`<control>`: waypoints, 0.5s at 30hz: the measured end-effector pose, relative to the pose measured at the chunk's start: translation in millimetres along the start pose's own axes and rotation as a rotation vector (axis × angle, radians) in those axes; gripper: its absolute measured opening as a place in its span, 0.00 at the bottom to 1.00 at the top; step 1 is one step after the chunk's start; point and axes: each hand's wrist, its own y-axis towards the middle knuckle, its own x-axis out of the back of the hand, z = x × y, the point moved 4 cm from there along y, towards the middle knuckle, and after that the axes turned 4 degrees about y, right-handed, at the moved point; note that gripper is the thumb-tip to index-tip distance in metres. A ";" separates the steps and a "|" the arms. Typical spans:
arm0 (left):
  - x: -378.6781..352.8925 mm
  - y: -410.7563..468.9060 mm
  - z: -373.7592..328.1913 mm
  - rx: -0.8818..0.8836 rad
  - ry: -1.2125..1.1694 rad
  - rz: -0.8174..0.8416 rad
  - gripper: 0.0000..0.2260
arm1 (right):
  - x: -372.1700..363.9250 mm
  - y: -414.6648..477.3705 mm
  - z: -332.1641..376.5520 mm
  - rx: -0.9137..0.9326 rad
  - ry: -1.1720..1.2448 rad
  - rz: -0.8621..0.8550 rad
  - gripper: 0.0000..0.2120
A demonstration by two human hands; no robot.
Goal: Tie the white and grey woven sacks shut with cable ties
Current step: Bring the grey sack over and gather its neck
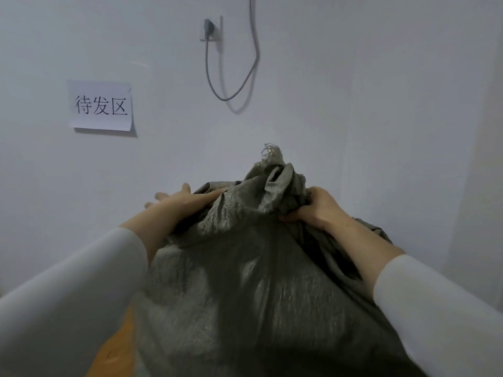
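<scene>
White wall (pixel 326 91) with paper sign (pixel 100 106), grey sack (pixel 245 281), right hand (pixel 318 206) clamped on its neck, left hand (pixel 185 200) spread flat

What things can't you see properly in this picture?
- Inside of the grey sack: head view, hidden by its own fabric.
- Left hand fingertips: behind the sack's top.
- Any cable tie: none visible; the right hand covers the bunched neck.
- Sack's bottom: cut off by the lower edge.

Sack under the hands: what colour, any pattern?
Grey, slightly olive, plain woven weave, no print; the sack shows best in the head view, its only view.
</scene>
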 end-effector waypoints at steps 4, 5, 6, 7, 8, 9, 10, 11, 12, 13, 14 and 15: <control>-24.2 2.4 5.5 0.025 -0.070 -0.007 0.30 | 4.1 -2.1 -9.2 -0.102 0.224 0.110 0.22; -28.7 1.1 6.0 0.047 -0.136 -0.009 0.30 | 4.0 -5.6 -11.7 -0.125 0.266 0.161 0.18; -33.0 1.4 4.9 0.045 -0.199 -0.001 0.30 | 3.6 -9.0 -13.8 -0.139 0.289 0.189 0.17; -36.0 2.3 1.5 -0.010 -0.244 0.012 0.30 | 3.2 -12.3 -16.3 -0.150 0.305 0.196 0.17; -39.4 6.7 -0.5 -0.065 -0.237 0.018 0.27 | 2.0 -13.4 -17.5 -0.160 0.323 0.183 0.17; -42.2 9.2 -2.3 -0.095 -0.215 0.021 0.23 | 1.7 -14.1 -18.3 -0.173 0.330 0.158 0.18; -42.7 10.5 -4.9 -0.107 -0.180 0.023 0.19 | 1.5 -13.5 -18.9 -0.195 0.322 0.128 0.17; -42.7 9.7 -6.4 -0.100 -0.156 0.020 0.17 | 1.3 -12.9 -19.5 -0.213 0.312 0.110 0.17; -42.6 10.2 -7.6 -0.084 -0.133 0.007 0.16 | 0.8 -12.8 -19.0 -0.235 0.302 0.101 0.16; -40.4 10.6 -9.0 -0.094 -0.092 -0.032 0.17 | 0.3 -12.5 -18.0 -0.258 0.287 0.095 0.16; -37.1 10.2 -9.9 -0.107 -0.072 -0.058 0.17 | -0.4 -12.2 -16.4 -0.280 0.272 0.086 0.14; -35.6 9.8 -11.4 -0.135 -0.107 -0.065 0.17 | -0.9 -11.8 -14.0 -0.300 0.258 0.079 0.13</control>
